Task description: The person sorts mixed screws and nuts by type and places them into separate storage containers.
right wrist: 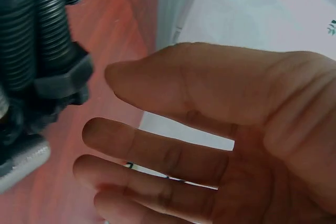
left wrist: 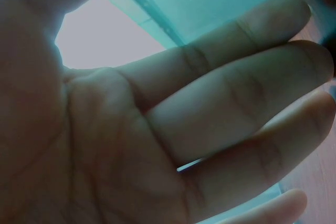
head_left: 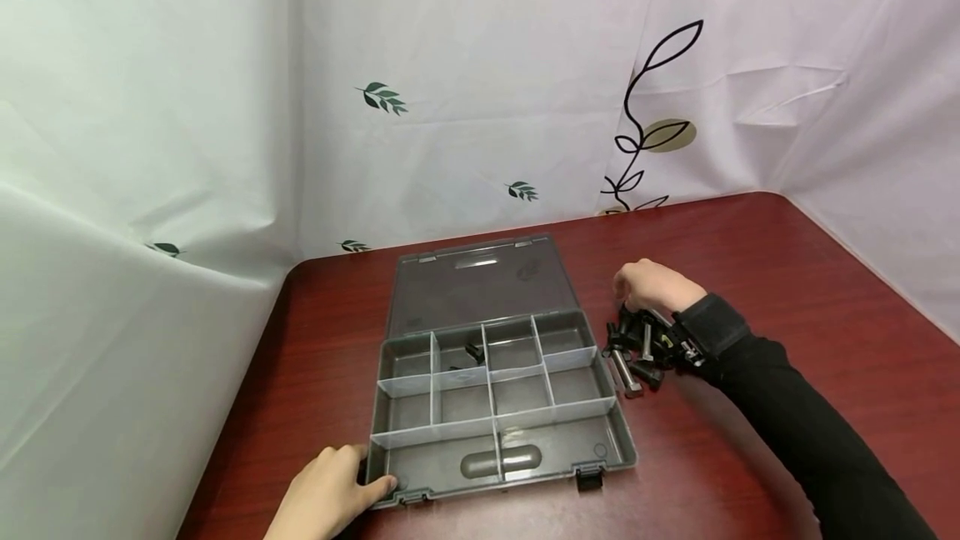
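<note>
A grey plastic organizer box (head_left: 517,437) lies with its lid (head_left: 480,282) folded back. In the head view my left hand (head_left: 324,490) holds its front left corner, thumb over the rim and fingers along the side wall. The palm of that hand (left wrist: 173,124) fills the left wrist view. Right of the box, my right hand (head_left: 658,286) hangs at a pile of bolts (head_left: 647,373), some black, some silver. In the right wrist view, thumb and fingers of that hand (right wrist: 184,124) are apart with nothing between them, beside black threaded bolts (right wrist: 47,40).
One small black piece (head_left: 475,352) lies in a back-row compartment of the box. Pale dividers (head_left: 435,432) split the box into several compartments. A front latch (head_left: 589,478) hangs down. The red-brown table (head_left: 832,307) meets a white patterned curtain (head_left: 465,140) at the back and sides.
</note>
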Action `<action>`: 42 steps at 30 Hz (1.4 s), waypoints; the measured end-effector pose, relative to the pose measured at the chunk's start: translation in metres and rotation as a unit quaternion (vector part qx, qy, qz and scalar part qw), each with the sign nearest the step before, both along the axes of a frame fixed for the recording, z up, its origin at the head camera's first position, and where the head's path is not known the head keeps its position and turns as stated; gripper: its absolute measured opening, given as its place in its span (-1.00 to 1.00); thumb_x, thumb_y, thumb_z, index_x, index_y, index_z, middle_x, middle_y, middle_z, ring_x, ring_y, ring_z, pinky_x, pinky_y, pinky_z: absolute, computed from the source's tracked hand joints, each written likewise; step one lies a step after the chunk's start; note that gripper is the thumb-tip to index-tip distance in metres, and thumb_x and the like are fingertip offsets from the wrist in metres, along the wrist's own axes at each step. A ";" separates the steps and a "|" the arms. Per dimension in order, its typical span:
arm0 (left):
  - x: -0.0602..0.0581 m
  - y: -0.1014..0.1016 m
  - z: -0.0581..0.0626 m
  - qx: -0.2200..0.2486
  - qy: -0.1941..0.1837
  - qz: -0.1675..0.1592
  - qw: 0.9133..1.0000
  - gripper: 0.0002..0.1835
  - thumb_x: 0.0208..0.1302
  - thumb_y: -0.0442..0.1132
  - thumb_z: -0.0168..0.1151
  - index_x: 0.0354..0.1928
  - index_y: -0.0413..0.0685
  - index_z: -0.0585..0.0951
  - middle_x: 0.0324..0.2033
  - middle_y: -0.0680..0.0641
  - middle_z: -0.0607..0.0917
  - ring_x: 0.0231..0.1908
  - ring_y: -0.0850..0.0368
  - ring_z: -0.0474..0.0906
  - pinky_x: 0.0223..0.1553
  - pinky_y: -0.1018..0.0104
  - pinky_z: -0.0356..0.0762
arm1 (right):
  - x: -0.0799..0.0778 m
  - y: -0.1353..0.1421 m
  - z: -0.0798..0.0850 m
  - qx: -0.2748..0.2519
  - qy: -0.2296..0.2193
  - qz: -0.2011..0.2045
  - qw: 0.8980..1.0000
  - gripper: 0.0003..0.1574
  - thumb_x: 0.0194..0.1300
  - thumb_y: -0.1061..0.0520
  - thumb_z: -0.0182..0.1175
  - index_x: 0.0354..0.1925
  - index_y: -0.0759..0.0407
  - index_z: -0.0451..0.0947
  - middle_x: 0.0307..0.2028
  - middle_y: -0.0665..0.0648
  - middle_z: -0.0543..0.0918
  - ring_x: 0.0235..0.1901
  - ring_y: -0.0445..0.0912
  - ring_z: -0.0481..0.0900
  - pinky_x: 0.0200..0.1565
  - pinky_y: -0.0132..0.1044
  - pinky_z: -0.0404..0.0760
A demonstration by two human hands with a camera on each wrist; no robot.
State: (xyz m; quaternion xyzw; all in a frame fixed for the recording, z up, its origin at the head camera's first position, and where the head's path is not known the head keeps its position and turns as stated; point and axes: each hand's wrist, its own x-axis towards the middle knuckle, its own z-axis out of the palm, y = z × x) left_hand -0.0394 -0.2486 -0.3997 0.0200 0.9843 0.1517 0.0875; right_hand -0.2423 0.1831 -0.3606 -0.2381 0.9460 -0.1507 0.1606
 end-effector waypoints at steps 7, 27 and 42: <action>0.000 0.000 0.000 0.003 0.004 -0.006 1.000 -0.68 -0.08 0.08 0.37 -0.52 0.04 0.51 -0.75 0.10 0.33 -0.63 0.16 0.24 -0.56 0.20 0.25 | -0.002 0.003 -0.008 0.003 -0.009 -0.002 1.000 -0.60 0.02 0.44 -0.07 -0.16 0.33 0.55 -0.33 0.15 0.60 -0.51 -0.11 0.30 -0.44 -0.30 0.27; 0.000 0.000 -0.001 -0.001 0.004 -0.001 1.000 -0.67 -0.09 0.09 0.37 -0.54 0.06 0.50 -0.76 0.09 0.33 -0.64 0.15 0.23 -0.56 0.20 0.25 | -0.013 0.006 -0.022 0.002 0.013 0.021 1.000 -0.66 -0.07 0.47 -0.01 -0.34 0.18 0.52 -0.38 0.09 0.53 -0.39 -0.04 0.38 -0.38 -0.27 0.34; -0.001 0.001 -0.001 -0.007 0.007 -0.002 1.000 -0.68 -0.10 0.10 0.38 -0.53 0.06 0.52 -0.76 0.10 0.33 -0.64 0.15 0.23 -0.56 0.19 0.25 | -0.022 0.014 -0.028 -0.014 0.000 0.050 0.999 -0.75 -0.01 0.44 0.09 -0.38 0.13 0.44 -0.39 0.07 0.52 -0.39 -0.03 0.38 -0.35 -0.22 0.35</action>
